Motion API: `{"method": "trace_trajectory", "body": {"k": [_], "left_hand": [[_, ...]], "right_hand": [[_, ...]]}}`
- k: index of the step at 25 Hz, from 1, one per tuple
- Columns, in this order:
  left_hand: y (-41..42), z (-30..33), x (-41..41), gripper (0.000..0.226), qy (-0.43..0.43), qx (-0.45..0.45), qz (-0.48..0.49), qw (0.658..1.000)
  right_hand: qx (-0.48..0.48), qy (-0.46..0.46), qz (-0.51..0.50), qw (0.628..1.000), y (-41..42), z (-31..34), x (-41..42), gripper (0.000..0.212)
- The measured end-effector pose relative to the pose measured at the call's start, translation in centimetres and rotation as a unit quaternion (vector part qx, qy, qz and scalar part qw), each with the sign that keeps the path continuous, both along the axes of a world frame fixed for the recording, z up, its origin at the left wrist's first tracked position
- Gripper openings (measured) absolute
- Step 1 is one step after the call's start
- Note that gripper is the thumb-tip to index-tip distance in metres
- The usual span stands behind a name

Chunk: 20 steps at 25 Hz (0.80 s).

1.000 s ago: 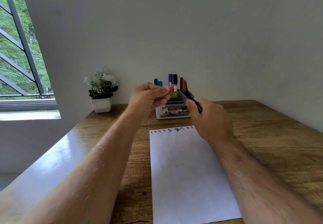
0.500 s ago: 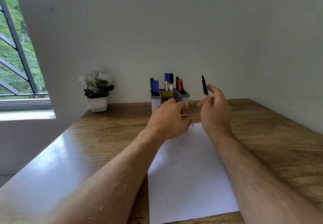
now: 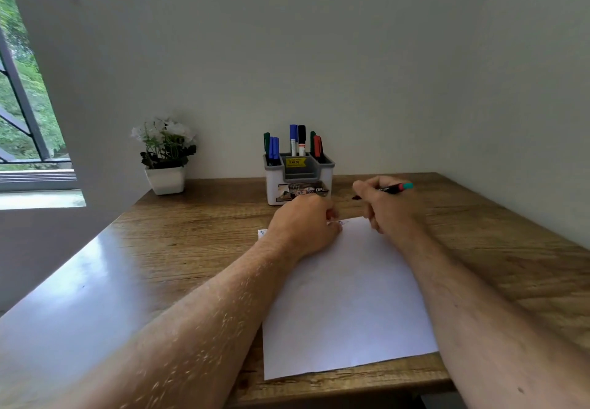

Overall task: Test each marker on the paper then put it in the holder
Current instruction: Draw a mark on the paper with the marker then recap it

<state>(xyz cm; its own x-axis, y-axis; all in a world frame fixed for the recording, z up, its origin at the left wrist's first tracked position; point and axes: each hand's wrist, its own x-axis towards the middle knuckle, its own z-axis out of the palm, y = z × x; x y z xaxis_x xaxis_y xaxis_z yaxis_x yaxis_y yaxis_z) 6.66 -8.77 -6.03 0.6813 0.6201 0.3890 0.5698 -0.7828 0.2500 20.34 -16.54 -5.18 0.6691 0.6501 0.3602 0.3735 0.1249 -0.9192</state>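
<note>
My right hand [image 3: 388,207] grips a black marker [image 3: 394,187] with a teal end. The marker lies nearly level and its dark tip points left, just above the table beyond the top right corner of the white paper [image 3: 344,296]. My left hand [image 3: 306,226] rests on the paper's top edge with its fingers curled in; the cap it pulled off is hidden inside them. Small ink marks show along the paper's top edge beside that hand. The white and grey holder [image 3: 298,185] stands behind the paper with several markers upright in it.
A white pot of white flowers [image 3: 166,156] stands at the back left of the wooden table [image 3: 191,242]. Walls close off the back and the right. A window is at the far left.
The hands pulled apart in front of the holder. My left hand dropped onto the paper's top edge. My right hand turned the marker from upright to nearly level and lowered it towards the paper.
</note>
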Motion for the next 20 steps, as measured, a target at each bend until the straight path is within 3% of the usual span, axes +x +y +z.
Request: {"method": "trace_trajectory", "body": {"k": [4,9,20], "left_hand": [[0.07,-0.13,0.22,0.029,0.005,-0.025,-0.041,0.999],[0.23,-0.46,0.37,0.025,0.006,-0.06,-0.054,0.997],[-0.14,-0.21,0.4,0.025,0.008,-0.08,-0.041,0.996]], "right_hand": [[-0.033,0.106,0.028,0.993,0.93,-0.25,-0.07,0.017],[-0.108,0.001,-0.033,0.994,0.77,-0.61,0.32,0.006],[-0.135,-0.058,-0.061,0.987,0.9,-1.03,0.77,0.018]]}}
